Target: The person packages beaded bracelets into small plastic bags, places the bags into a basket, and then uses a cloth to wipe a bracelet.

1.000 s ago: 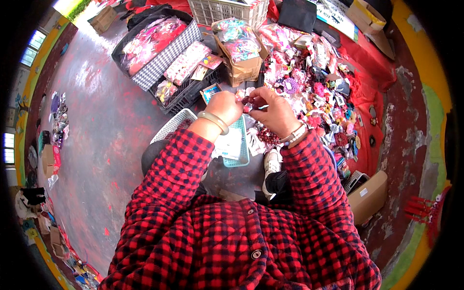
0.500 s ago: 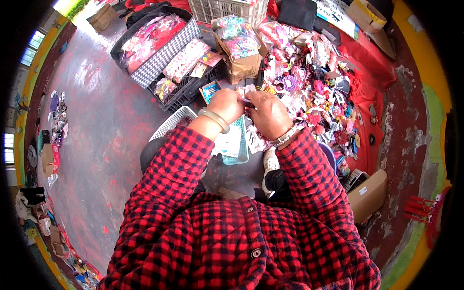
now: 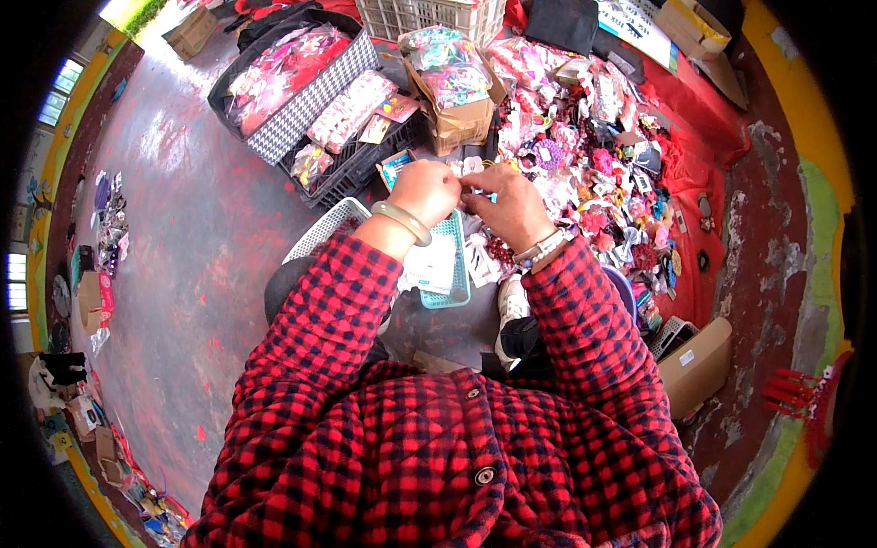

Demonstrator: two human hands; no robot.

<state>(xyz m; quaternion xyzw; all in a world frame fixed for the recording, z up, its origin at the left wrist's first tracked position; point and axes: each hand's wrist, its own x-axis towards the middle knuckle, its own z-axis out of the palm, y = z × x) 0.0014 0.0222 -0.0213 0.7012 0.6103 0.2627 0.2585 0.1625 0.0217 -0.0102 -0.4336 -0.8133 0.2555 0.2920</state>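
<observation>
My left hand [image 3: 424,194] and my right hand [image 3: 513,208] meet fingertip to fingertip in front of me, both closed in a pinch. What they hold between them is small and mostly hidden by the fingers. A bit of blue [image 3: 493,197] shows beside the right fingers; I cannot tell whether it is held. Beneath the hands stands a teal plastic basket [image 3: 460,286] with white sheets or cards [image 3: 429,267] in and over it. To its left is a white plastic basket [image 3: 311,239]. A small blue-fronted box [image 3: 393,168] stands just beyond my left hand.
A heap of hair ornaments [image 3: 598,183] spreads over red cloth [image 3: 699,119] on the right. Ahead stand a cardboard box of bagged goods [image 3: 463,125], a black crate [image 3: 340,183] and a houndstooth-patterned bin [image 3: 283,135]. An open carton [image 3: 699,365] lies at the lower right.
My right hand has risen slightly and its fingers have turned toward the left fingertips. The pale piece seen at the fingertips earlier is now mostly covered.
</observation>
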